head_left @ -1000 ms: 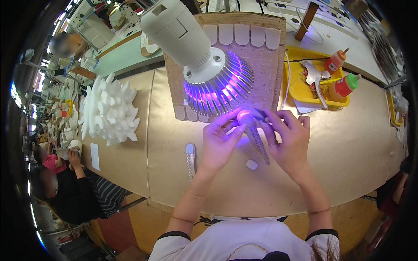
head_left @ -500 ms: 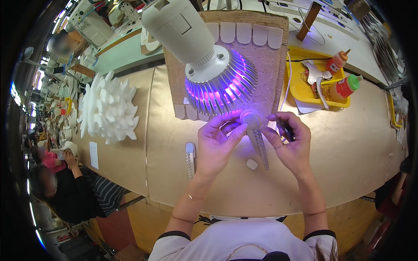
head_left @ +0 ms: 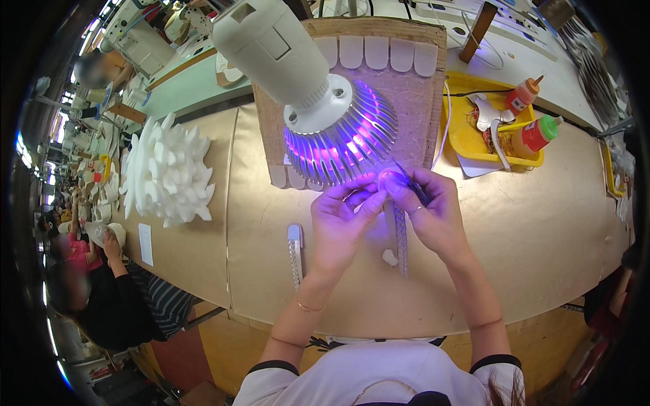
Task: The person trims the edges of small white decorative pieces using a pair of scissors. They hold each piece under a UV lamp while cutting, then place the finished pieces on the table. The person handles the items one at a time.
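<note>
Under a lamp's purple glow, my left hand (head_left: 344,220) pinches the rounded upper end of a pale strap. The strap's narrow braided tail (head_left: 401,243) hangs down between my hands. My right hand (head_left: 433,210) is closed round a slim dark tool (head_left: 418,191), whose kind I cannot make out. That tool points up to the strap's rounded end, and my right fingers meet the left ones there. Below lies a small white lump (head_left: 390,257), partly beside the hanging tail. Another braided strap (head_left: 296,252) with a rounded grey end rests left of my left hand.
The big finned lamp (head_left: 342,135) overhangs my hands. Behind it is a cardboard board (head_left: 423,108) with pale rounded pieces (head_left: 377,53). A yellow tray (head_left: 460,142) with squeeze bottles (head_left: 542,135) stands right. At left sit a spiky white foam block (head_left: 169,172) and a seated person (head_left: 101,298).
My right hand has moved left to the strap's rounded end, swinging the dark tool out of its palm toward it. The strap's tail now hangs straighter.
</note>
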Tool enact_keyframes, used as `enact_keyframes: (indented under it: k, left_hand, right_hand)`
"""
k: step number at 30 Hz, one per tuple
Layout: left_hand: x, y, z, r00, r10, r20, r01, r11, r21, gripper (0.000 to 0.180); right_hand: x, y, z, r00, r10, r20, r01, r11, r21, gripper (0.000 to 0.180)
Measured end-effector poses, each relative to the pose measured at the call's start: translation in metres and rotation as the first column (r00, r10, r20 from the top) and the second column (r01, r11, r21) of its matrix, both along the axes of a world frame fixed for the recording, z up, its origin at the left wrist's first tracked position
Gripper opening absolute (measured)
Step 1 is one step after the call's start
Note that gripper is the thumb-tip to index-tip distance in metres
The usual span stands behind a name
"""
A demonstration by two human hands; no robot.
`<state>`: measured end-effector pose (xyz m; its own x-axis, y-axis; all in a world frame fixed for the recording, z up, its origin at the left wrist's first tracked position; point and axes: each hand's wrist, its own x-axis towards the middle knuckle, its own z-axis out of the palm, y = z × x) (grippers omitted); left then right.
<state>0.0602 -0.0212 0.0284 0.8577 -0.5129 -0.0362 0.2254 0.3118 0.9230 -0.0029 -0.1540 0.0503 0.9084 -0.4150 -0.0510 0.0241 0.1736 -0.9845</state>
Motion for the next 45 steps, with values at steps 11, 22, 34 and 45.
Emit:
enact_keyframes:
  k: [11, 22, 34, 45]
  left_hand:
    - [0.012, 0.002, -0.003, 0.972, -0.09, -0.219, 0.062, 0.989, -0.135, 0.028]
    - [0.018, 0.005, -0.008, 0.976, -0.089, -0.198, 0.089, 0.996, -0.008, 0.019]
    - [0.014, 0.002, 0.006, 0.999, -0.05, -0.022, 0.053, 0.989, 0.139, 0.02]
    - [0.012, 0.01, 0.012, 0.99, -0.134, -0.051, 0.141, 0.975, 0.171, 0.014]
  right_hand:
    - [0.017, -0.009, -0.005, 0.996, 0.083, -0.014, -0.082, 0.996, 0.041, 0.025]
    - [0.023, -0.022, -0.009, 0.983, 0.174, -0.057, -0.176, 0.984, -0.019, 0.028]
    - [0.024, -0.026, -0.015, 0.956, 0.287, -0.063, -0.287, 0.958, -0.003, 0.031]
    - [0.022, -0.041, -0.004, 0.887, 0.44, -0.142, -0.455, 0.778, -0.433, 0.027]
